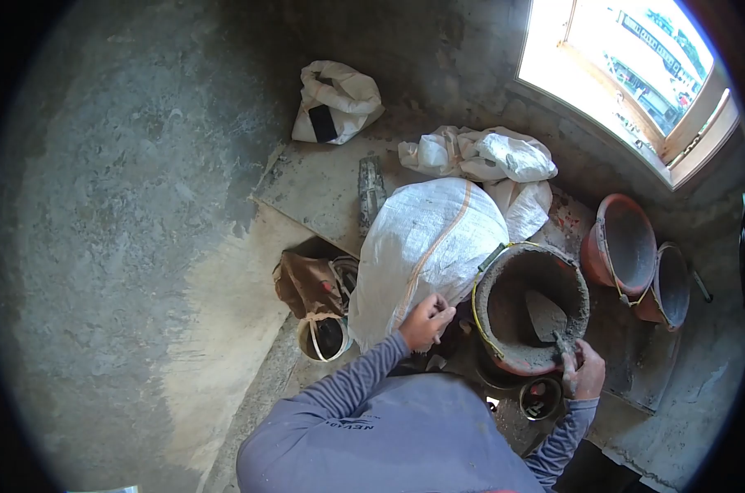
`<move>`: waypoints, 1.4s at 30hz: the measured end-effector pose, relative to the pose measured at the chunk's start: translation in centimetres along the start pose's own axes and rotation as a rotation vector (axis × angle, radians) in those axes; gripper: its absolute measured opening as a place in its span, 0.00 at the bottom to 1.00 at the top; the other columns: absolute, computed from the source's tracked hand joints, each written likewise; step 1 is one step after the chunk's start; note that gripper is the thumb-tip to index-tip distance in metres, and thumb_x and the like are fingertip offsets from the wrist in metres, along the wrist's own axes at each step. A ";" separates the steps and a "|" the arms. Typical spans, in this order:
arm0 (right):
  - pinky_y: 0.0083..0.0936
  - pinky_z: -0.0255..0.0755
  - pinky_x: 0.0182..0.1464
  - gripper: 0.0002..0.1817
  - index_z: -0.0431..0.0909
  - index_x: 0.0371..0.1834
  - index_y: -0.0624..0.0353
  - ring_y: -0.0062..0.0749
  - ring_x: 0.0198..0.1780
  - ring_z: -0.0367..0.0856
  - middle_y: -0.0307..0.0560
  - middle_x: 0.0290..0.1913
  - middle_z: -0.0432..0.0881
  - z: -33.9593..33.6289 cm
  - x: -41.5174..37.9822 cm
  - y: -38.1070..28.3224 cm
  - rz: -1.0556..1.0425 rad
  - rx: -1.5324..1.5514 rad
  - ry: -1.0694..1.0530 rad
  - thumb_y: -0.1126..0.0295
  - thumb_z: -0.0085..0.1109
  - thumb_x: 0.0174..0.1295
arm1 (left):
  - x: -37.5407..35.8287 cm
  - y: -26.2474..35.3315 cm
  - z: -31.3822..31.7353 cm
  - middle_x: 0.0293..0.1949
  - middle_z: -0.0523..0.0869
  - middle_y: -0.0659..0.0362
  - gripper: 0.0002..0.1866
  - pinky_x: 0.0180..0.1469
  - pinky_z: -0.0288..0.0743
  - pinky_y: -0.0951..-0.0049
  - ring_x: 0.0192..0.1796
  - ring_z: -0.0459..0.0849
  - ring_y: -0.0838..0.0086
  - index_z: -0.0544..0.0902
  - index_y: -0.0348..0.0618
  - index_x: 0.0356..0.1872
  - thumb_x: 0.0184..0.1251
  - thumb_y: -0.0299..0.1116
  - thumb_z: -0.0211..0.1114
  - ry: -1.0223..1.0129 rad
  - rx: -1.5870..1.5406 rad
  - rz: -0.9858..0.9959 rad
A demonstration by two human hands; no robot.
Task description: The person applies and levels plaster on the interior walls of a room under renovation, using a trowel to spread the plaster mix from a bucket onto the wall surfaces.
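My right hand (586,371) is closed at the handle of a mortar-coated trowel (545,317). The trowel's blade lies inside a large bucket (571,283) with grey mortar on its walls and a wire handle. My left hand (426,322) is held with curled fingers over the lower edge of a full white woven sack (438,230), left of the bucket. Whatever those fingers may hold is hidden. A small round container (540,399) with bits inside stands just below the bucket, close to my right hand.
Two reddish buckets (623,244) (672,283) stand at the right under an open window (619,74). Crumpled white sacks (508,156) lie behind the full one. Farther back is another sack with a dark phone (322,123). A brown bag (305,283) sits on a white pail (323,338).
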State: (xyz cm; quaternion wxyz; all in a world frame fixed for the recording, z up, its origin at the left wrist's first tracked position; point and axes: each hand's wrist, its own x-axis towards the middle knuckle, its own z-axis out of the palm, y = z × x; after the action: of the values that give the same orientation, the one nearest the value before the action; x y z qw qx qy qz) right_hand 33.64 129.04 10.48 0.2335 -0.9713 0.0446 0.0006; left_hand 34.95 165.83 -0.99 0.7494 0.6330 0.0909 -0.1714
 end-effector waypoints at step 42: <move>0.44 0.62 0.73 0.26 0.77 0.61 0.62 0.56 0.71 0.67 0.59 0.66 0.72 8.2 4.9 -23.3 -0.477 0.408 0.127 0.77 0.63 0.56 | 18.4 6.2 -6.8 0.74 0.64 0.45 0.31 0.77 0.44 0.43 0.79 0.54 0.49 0.67 0.49 0.73 0.74 0.52 0.52 0.167 1.358 0.351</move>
State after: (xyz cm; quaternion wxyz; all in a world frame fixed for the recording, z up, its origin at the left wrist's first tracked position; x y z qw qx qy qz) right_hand 40.71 153.01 13.59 0.4140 -0.8855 -0.1709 -0.1237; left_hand 54.79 170.76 -3.05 0.1957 0.9770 -0.0825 -0.0178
